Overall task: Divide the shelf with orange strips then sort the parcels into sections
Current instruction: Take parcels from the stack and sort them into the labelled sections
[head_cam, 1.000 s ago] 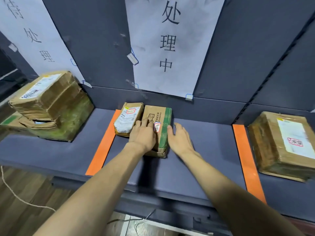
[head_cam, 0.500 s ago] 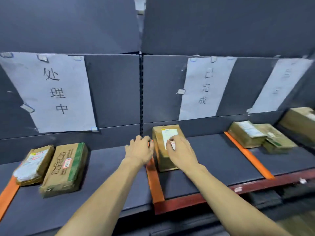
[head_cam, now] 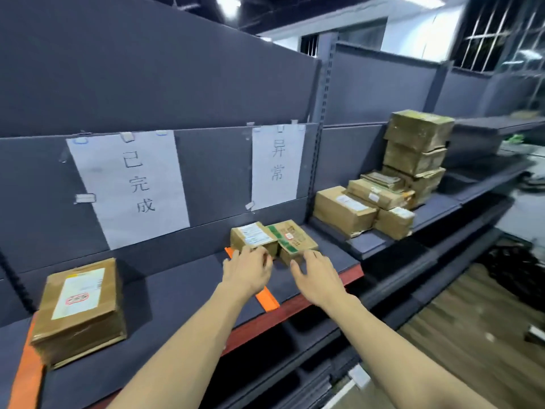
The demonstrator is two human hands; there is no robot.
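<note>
Two small cardboard parcels [head_cam: 272, 239] side by side on the grey shelf [head_cam: 182, 278], right of an orange strip [head_cam: 267, 298] — left hand [head_cam: 247, 271] and right hand [head_cam: 315, 277] just before them, fingers loosely spread, gripping nothing, larger labelled parcel [head_cam: 81, 308] far left.

Both hands reach two small parcels — left hand [head_cam: 247, 271] touching one [head_cam: 253, 237], right hand [head_cam: 317, 277] spread beside the green-taped parcel [head_cam: 295, 239].

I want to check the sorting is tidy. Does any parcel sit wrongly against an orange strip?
Yes. The large parcel under the 已完成 sign lies with its left edge over the orange strip at the left instead of inside its section. The white-labelled parcel near the left hand also seems to overlap the middle strip.
</note>
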